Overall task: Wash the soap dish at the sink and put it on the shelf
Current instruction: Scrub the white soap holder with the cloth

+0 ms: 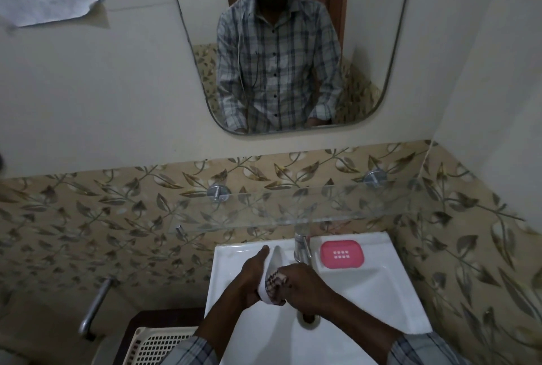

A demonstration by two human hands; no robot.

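Observation:
Over the white sink (pixel 366 291) my left hand (pixel 252 273) holds a white slotted soap dish part (pixel 274 269) upright on its edge. My right hand (pixel 302 285) presses against its perforated face, fingers curled on it. A pink soap dish tray (pixel 341 253) with small drain holes lies flat on the sink's back right ledge, beside the chrome tap (pixel 302 247). Above the sink, a glass shelf (pixel 293 212) on metal pegs spans the tiled wall and carries nothing.
A mirror (pixel 287 41) above reflects a person in a checked shirt with a headset. The drain (pixel 308 319) sits in the basin below my right hand. A cream plastic basket (pixel 158 344) stands at the lower left, next to a metal rail (pixel 93 306).

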